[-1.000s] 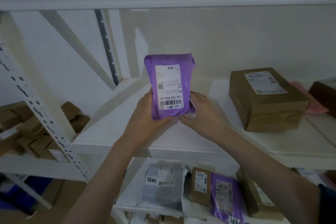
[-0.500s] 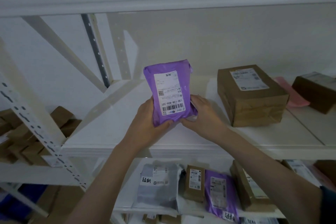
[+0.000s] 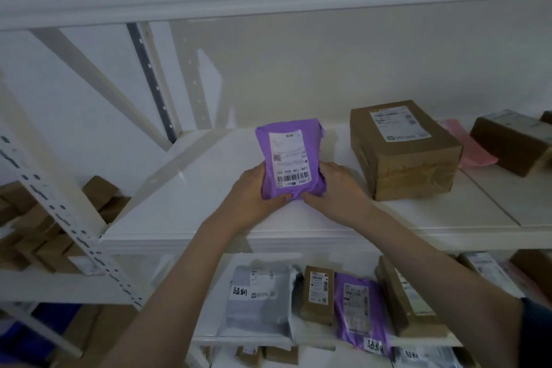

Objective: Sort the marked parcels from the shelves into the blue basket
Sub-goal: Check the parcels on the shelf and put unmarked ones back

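Lowered toward the shelf, purple parcel label reads 138-138-A06-331.

Held parcel: purple, white label printed with a black barcode. Shelf: white. Large box, right: brown, white label. Flat mailer, far right: pink. Lower shelf: grey parcel, second purple parcel, both with black handwritten marks on white.

both hands have lowered the purple parcel toward the shelf.
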